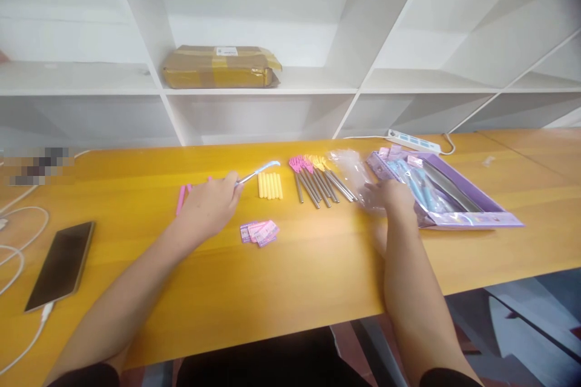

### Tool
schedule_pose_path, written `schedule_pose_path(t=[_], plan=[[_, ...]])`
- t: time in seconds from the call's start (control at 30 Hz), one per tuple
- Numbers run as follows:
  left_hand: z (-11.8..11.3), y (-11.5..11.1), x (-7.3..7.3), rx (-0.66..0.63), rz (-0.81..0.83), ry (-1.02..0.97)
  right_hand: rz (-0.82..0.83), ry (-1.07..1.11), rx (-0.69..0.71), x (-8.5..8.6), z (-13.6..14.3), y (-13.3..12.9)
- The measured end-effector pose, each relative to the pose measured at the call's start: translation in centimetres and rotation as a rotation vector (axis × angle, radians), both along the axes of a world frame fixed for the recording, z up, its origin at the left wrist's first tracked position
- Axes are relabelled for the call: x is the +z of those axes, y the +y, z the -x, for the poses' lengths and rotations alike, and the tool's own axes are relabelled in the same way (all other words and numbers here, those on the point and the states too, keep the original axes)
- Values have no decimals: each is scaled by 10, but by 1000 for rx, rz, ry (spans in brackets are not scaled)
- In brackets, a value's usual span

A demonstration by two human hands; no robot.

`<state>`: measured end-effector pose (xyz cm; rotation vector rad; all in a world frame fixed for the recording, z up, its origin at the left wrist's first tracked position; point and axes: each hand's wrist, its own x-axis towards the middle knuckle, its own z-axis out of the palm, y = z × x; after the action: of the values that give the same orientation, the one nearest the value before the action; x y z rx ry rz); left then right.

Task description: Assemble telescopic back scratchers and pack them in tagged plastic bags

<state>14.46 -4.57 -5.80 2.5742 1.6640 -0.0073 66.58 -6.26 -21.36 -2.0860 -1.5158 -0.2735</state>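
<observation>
My left hand (213,202) is closed around a back scratcher (258,172) with a thin metal rod and a light blue head that points right. Pink tubes (182,196) lie partly hidden behind this hand. To its right, several yellow tubes (270,186) sit side by side in a row. Metal-rod back scratchers (318,178) with pink and yellow claw-like heads are bunched in the middle. My right hand (390,196) pinches a clear plastic bag (351,169) at the left side of an open purple box (476,219). Its fingertips are partly blurred.
Small pink and purple printed cards (259,233) overlap on the wooden table (308,278). A phone (61,266) with a white cable lies at left. Behind the box is a power strip (413,141). A taped brown parcel (221,66) rests on the white shelf (313,80).
</observation>
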Motion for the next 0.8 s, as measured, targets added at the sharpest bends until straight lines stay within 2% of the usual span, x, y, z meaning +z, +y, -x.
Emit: schedule_pose_path(t=[0.1,0.13,0.27,0.37,0.5,0.67,0.8], plan=[[0,0,-1,-4,-1,3,218,67,-303,5,1,-1],[-1,1,-2,-6,-2,8,265,82,-364,7,4,-1],[-2,1,-4,-23,-18,24,344,108,-481,15,15,0],[-2,1,-5,-30,-27,26,333,135,-504,20,17,0],[-2,2,-7,-30,-30,35,225,203,-461,25,9,-3],[0,6,-19,-3,-27,-16,157,256,-363,32,-3,-11],[1,10,-29,26,-14,-70,120,266,-385,32,1,-11]])
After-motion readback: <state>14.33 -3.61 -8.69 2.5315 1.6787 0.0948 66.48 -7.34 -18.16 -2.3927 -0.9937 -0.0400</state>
